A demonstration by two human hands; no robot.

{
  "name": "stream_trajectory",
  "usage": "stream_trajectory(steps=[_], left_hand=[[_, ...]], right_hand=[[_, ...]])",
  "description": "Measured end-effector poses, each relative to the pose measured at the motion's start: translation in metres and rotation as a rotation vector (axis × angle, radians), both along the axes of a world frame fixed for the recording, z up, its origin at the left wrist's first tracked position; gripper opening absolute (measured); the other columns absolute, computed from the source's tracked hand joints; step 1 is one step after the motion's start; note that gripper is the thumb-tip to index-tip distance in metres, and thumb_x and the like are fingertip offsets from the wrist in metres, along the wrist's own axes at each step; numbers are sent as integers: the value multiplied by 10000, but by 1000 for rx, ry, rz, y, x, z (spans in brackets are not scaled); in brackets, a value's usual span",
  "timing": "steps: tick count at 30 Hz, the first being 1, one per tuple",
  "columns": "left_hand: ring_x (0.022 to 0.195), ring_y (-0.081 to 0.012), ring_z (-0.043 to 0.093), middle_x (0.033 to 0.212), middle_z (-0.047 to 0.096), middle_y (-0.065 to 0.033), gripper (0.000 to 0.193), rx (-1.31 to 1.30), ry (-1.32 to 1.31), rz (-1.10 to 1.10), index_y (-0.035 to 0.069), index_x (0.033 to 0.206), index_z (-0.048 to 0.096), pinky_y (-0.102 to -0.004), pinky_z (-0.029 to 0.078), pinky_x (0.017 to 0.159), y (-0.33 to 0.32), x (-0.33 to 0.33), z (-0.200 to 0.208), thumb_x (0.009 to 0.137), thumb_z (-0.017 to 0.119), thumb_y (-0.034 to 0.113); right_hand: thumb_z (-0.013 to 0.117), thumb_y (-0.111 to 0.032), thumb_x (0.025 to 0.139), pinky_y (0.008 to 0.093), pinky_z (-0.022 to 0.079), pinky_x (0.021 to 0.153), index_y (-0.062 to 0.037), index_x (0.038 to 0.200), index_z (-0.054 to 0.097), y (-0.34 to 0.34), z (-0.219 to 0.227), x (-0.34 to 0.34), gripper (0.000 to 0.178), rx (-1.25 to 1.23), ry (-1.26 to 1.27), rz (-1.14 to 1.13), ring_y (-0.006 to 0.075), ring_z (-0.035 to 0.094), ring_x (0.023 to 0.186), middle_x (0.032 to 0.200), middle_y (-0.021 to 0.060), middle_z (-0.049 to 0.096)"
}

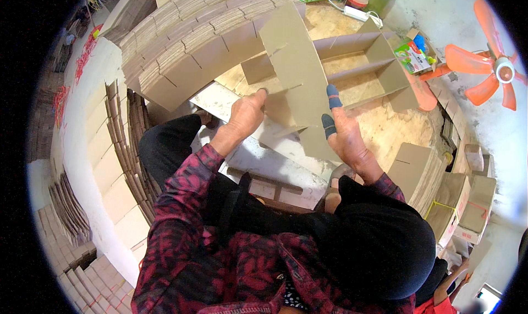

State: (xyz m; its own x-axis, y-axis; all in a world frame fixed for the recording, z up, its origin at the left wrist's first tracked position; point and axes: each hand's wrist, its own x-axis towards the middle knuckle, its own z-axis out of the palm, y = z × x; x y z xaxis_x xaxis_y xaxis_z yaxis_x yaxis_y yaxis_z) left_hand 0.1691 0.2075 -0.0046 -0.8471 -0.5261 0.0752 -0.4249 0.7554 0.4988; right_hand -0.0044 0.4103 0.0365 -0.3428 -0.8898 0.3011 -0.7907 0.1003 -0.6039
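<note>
A long slotted cardboard panel (300, 77) stands tilted in front of me, with shorter cardboard strips (257, 70) crossing it on its left side. My left hand (245, 117) is closed at the outer edge of one cross strip (279, 106), its fingertips partly hidden. On the panel's right edge is my right hand (349, 138), gripping it with thumb and forefinger; dark coverings wrap these fingertips. Just beyond, joined cardboard dividers (360, 66) form open compartments on the wooden board (385, 118).
Stacked slotted cardboard strips (187, 55) fill the far left, with more stacks (118, 149) beside my left knee. An orange fan (503, 69) stands at right. Cardboard sheets (412, 173) and boxes (451, 204) sit near my right knee. Another person's arm (448, 286) shows lower right.
</note>
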Motion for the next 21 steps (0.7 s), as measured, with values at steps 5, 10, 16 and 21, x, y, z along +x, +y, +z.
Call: stream_trajectory(steps=[5,10,16,21], left_hand=[[1170,-449,475,1223,507,-284,368,-274,262,-75,-23,1177,499,-493,420,964,-23,-4,0,822,567,48],[1228,-466,415,1272,485,-263,456,-330,252,108,-23,1164,497,-494,388,1012,-74,-39,-2,715,576,-9],[825,-443,610,815,630,-243,165,-101,-71,85,37,939,508,-530,460,691,-87,-47,-12,774,523,30],[800,-463,589,782,604,-257,162,-100,58,86,20,910,498,-538,444,683,-89,-40,-22,753,484,-19]], right_hand=[[534,110,779,351,501,613,-8,1472,225,7,18,16,768,146,-6,1,360,624,680,851,268,612],[529,125,740,334,493,595,-11,1473,230,3,16,7,804,17,39,12,323,599,623,763,236,586],[545,105,705,399,502,626,-44,1348,302,-3,11,9,703,161,-16,-74,365,622,690,759,227,606],[537,109,715,380,500,612,-66,1496,182,-4,12,10,876,155,-27,-30,349,604,632,738,217,597]])
